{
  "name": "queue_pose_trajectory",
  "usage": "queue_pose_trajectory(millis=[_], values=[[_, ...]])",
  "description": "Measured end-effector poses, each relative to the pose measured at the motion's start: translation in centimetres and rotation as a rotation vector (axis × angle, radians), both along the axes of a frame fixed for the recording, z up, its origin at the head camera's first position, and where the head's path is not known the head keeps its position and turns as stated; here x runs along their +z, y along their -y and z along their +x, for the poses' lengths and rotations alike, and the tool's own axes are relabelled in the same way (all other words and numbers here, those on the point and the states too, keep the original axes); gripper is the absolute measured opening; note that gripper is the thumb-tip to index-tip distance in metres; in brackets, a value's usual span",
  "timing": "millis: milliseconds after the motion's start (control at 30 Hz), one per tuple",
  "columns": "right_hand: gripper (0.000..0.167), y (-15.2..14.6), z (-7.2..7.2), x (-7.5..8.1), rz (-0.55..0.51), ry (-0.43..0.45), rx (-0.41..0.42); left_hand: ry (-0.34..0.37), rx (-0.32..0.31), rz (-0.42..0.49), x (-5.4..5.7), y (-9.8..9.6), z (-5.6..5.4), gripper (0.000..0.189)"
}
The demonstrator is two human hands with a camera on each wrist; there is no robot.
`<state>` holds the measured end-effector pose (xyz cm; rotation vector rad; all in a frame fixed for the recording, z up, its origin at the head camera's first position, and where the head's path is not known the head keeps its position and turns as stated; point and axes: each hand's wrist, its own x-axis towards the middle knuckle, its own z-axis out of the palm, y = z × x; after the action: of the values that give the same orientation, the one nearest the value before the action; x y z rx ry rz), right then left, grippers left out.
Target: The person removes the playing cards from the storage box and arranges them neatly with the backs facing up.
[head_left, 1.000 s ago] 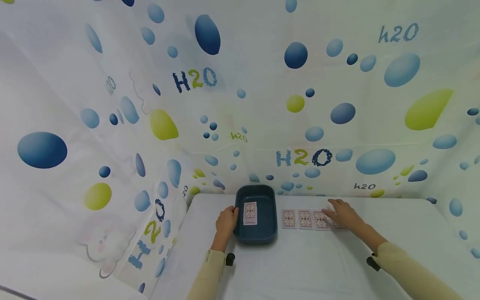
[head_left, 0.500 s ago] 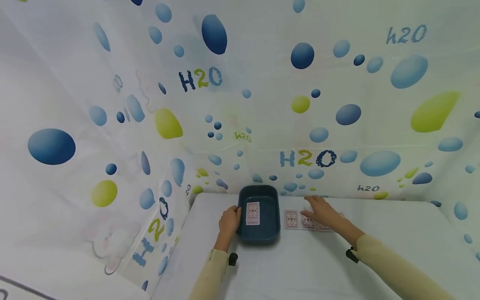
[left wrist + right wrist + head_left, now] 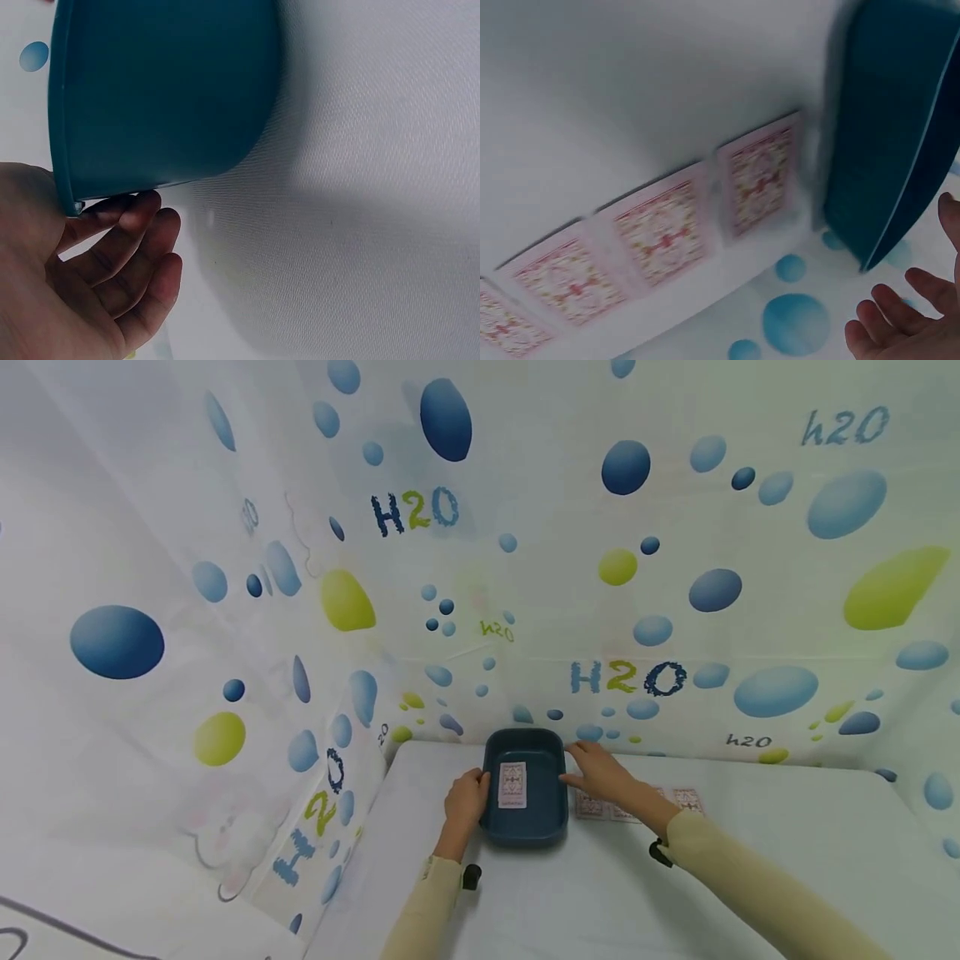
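Fingers of left hand round blue tub rim, right hand loosely spread

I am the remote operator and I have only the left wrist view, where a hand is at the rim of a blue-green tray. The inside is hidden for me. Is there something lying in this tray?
Observer: Yes, the head view shows a red-patterned card lying flat in the tray; I cannot tell if more lie under it.

Operator: Thank you. Is the right hand holding something?

Observer: I see nothing in it; in the right wrist view it is open beside the tray.
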<state>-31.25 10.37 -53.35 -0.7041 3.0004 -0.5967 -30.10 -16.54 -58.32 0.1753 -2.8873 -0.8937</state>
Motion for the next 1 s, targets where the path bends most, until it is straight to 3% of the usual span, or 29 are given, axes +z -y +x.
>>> queue_pose_trajectory(millis=[400, 500, 767, 900, 1000], values=[[0.061, 6.7, -1.5, 0.0, 0.052, -0.014, 0.100, -0.022, -0.012, 0.015, 0.6, -0.2, -0.3, 0.028], [0.063, 8.0, -2.2, -0.1, 0.089, 0.044, 0.094, -0.025, -0.004, 0.009, 0.8, -0.2, -0.4, 0.028], [0.072, 10.6, -4.0, -1.1, 0.202, 0.313, 0.025, -0.026, -0.014, 0.025, 0.8, -0.2, -0.1, 0.028], [0.072, 11.4, -4.4, -2.3, 0.193, 0.360, 0.005, -0.012, -0.010, 0.021, 0.6, -0.1, 0.2, 0.028], [0.071, 11.9, -4.3, -2.8, 0.206, 0.340, 0.009, 0.007, -0.004, 0.009, 0.3, 0.1, 0.3, 0.028]])
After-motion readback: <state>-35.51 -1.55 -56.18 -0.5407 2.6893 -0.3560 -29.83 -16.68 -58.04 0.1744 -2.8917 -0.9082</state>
